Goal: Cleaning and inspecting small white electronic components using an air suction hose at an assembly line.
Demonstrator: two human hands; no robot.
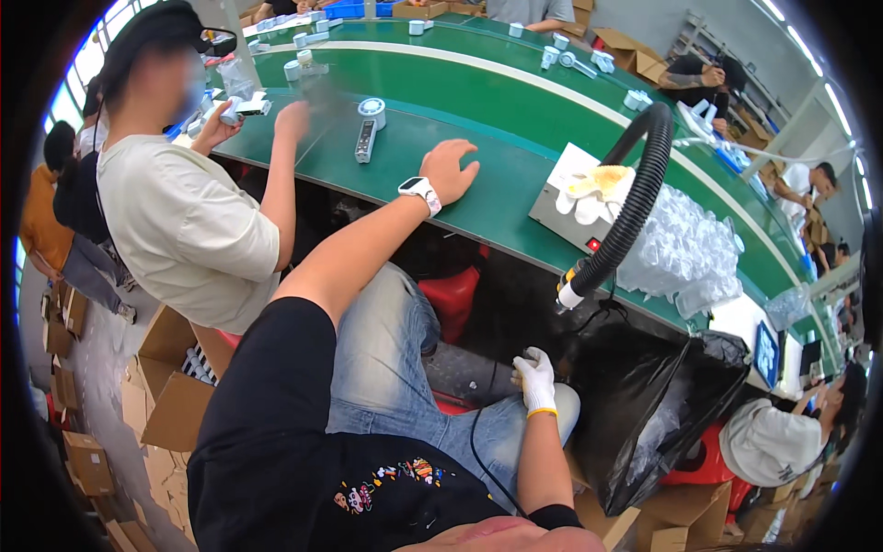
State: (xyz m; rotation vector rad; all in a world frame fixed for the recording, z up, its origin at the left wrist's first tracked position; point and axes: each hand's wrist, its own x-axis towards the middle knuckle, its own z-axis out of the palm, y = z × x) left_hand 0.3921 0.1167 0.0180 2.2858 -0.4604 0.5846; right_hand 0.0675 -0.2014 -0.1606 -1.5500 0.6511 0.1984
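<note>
My left hand point(451, 172), bare and with a white watch point(419, 190) on the wrist, reaches over the green worktop point(414, 152). Its fingers are spread and hold nothing. A pale blue and grey device point(367, 138) with a round head and a blocky body lies on the worktop to the left of that hand, apart from it. My right hand point(536, 382) wears a white glove and is low, over my right knee. Its fingers are curled together; whatever may be between them is hidden. A thin black cable point(474, 432) runs near this hand.
A black flexible hose point(658, 184) arches beside a metal box point(570, 198) with gloves on it. Clear plastic pieces point(685, 248) are heaped to its right. A black bag point(644, 405) hangs below. At left a co-worker point(184, 212) holds a similar device. The green conveyor point(478, 83) carries several more.
</note>
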